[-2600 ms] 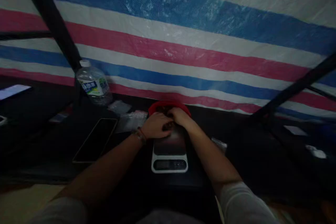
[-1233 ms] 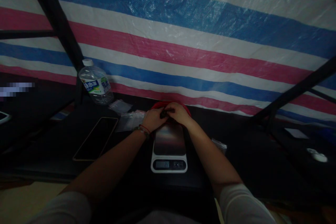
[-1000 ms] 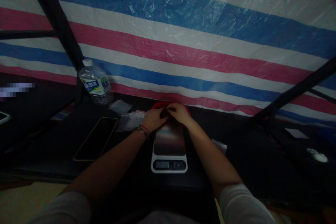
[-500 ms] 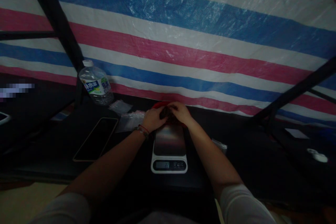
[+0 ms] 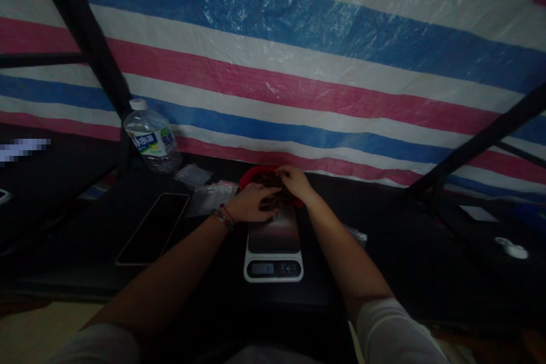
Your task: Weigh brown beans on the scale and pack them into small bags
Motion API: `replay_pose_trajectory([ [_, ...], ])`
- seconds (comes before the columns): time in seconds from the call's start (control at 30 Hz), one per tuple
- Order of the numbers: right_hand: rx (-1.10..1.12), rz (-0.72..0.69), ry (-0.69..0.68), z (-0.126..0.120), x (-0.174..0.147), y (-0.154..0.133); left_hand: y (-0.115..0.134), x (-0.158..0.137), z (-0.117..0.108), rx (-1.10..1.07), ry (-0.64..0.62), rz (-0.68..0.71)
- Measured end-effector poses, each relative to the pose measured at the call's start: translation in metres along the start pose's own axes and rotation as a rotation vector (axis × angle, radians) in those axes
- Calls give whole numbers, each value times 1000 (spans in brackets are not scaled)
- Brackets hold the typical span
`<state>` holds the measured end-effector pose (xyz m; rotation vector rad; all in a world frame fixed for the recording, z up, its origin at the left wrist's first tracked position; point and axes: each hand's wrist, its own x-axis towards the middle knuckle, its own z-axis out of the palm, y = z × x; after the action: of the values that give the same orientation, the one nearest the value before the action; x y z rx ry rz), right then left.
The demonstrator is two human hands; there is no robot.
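A kitchen scale with a white body and a metal plate lies in front of me; its display is lit, the digits too blurred to read. Behind it stands a red bowl of small brown dried pieces. My left hand, a red string and beads at its wrist, is curled round a clump of brown pieces at the scale's far end, thumb and fingers on either side of it. My right hand reaches into the bowl's right side with bent, closed fingers; what they grip is hidden.
Left of the scale lie clear zip bags and a phone, with a large plastic bottle behind. Another clear bag is beside my right forearm. A striped sheet and dark metal bars rise behind the black table.
My left hand has drawn back toward me and slightly left, away from my right hand, bringing the clump over the scale's far end. More of the red bowl and its pieces shows.
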<state>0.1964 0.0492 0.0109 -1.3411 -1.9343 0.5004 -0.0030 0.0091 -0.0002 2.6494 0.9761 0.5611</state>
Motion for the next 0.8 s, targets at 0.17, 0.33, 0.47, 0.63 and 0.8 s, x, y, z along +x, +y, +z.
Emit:
replay_pose_trajectory([
  [0.17, -23, -4, -21, -2, 0, -1, -7, -5, -9, -72, -57, 104],
  [0.33, -29, -19, -56, -3, 0, -1, -24, -13, -29, -8, -32, 19],
  [0.47, -58, -3, -103, -1, 0, 0, -33, -17, -31, 6, -109, -85],
  [0.63, -62, -18, -123, -1, -1, -2, -30, -16, -29, -126, -118, -51],
  [0.8, 89, 22, -135, -2, -3, -14, -23, -11, -31, -109, 64, 2],
])
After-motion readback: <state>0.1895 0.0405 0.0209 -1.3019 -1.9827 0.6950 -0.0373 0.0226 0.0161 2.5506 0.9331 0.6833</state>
